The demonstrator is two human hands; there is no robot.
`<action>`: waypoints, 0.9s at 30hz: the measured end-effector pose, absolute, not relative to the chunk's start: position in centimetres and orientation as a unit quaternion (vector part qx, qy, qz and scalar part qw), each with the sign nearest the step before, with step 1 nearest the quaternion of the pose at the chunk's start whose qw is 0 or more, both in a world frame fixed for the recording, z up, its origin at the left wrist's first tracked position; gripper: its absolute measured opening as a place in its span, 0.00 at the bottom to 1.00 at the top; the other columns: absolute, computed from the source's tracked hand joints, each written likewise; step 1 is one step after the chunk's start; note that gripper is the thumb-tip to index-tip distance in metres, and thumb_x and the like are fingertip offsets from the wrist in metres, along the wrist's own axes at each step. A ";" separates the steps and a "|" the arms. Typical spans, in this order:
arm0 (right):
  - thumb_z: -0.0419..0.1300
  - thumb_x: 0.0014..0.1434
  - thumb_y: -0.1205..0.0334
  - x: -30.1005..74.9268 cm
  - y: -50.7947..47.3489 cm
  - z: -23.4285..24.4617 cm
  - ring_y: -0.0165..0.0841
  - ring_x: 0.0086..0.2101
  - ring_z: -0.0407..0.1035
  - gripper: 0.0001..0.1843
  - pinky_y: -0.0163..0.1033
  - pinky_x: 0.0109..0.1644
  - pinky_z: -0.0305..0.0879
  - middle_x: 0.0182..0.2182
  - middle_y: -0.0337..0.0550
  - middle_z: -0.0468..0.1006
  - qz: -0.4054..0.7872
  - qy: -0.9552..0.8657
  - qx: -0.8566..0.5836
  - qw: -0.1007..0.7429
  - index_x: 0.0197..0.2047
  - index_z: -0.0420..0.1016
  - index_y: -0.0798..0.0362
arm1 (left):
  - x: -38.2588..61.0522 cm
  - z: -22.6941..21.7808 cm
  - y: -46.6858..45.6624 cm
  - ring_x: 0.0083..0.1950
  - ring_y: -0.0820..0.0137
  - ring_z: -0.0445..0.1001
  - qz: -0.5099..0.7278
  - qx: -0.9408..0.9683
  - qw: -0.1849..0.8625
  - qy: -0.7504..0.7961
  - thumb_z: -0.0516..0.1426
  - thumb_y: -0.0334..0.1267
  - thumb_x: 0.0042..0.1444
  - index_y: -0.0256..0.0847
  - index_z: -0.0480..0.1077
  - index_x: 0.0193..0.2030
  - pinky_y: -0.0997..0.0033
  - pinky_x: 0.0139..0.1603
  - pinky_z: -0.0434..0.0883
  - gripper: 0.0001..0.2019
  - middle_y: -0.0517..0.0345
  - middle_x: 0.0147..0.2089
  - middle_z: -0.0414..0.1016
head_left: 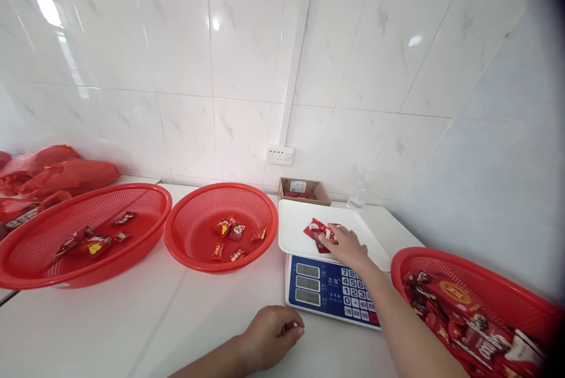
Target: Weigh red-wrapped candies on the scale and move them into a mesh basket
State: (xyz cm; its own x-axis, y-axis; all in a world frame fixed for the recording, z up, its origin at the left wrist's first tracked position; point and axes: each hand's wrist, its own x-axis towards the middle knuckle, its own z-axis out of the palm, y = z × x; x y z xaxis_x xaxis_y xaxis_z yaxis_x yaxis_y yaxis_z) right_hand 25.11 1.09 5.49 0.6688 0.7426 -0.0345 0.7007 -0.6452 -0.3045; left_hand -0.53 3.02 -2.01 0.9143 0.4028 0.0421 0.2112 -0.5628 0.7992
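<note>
My right hand [346,246] reaches over the white platter [295,231] of a blue-faced digital scale [326,292]. Its fingers press on a small pile of red candy packets [315,228] lying on the platter. My left hand [271,334] rests on the white table in front of the scale, fingers curled in loosely; nothing shows in it. A red mesh basket [507,289] at my right holds many red wrapped candies. Two more red baskets, one in the middle [220,195] and one at the left [83,201], each hold several candies.
A small open cardboard box [303,188] stands behind the scale by the tiled wall, below a wall socket [279,155]. A clear plastic bottle [358,195] is beside it. Red plastic bags [57,172] lie at the far left. The table's front left edge is near.
</note>
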 end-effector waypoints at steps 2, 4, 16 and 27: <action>0.44 0.54 0.38 24.9 1.3 5.4 0.53 0.61 0.43 0.35 0.69 0.55 0.46 0.63 0.46 0.53 0.076 -0.420 -0.893 0.141 0.61 0.56 0.44 | -0.5 -2.0 3.1 0.31 0.73 0.67 0.111 0.877 0.434 0.175 0.48 0.41 0.57 0.41 0.72 0.39 0.79 0.32 0.63 0.13 0.59 0.33 0.73; 0.46 0.54 0.39 24.6 1.4 5.5 0.53 0.60 0.44 0.34 0.69 0.54 0.46 0.62 0.47 0.53 0.070 -0.431 -0.886 0.156 0.61 0.56 0.44 | -0.5 -2.0 3.1 0.31 0.73 0.67 0.111 0.875 0.437 0.176 0.49 0.41 0.57 0.41 0.72 0.39 0.79 0.32 0.63 0.13 0.59 0.33 0.73; 0.48 0.57 0.47 16.3 -7.1 3.3 0.37 0.35 0.69 0.13 0.40 0.41 0.66 0.34 0.43 0.75 0.024 -0.495 -0.750 0.437 0.36 0.69 0.44 | -0.7 -1.5 2.9 0.32 0.74 0.68 0.119 0.877 0.433 0.169 0.49 0.40 0.56 0.41 0.73 0.40 0.80 0.33 0.64 0.13 0.58 0.34 0.74; 0.51 0.54 0.45 12.6 -12.2 -4.2 0.30 0.25 0.66 0.19 0.31 0.30 0.64 0.22 0.37 0.71 0.227 -0.442 -0.754 0.429 0.26 0.69 0.51 | 0.0 2.5 1.8 0.31 0.74 0.70 0.196 0.798 0.537 0.190 0.51 0.42 0.56 0.36 0.71 0.42 0.76 0.35 0.67 0.13 0.57 0.30 0.74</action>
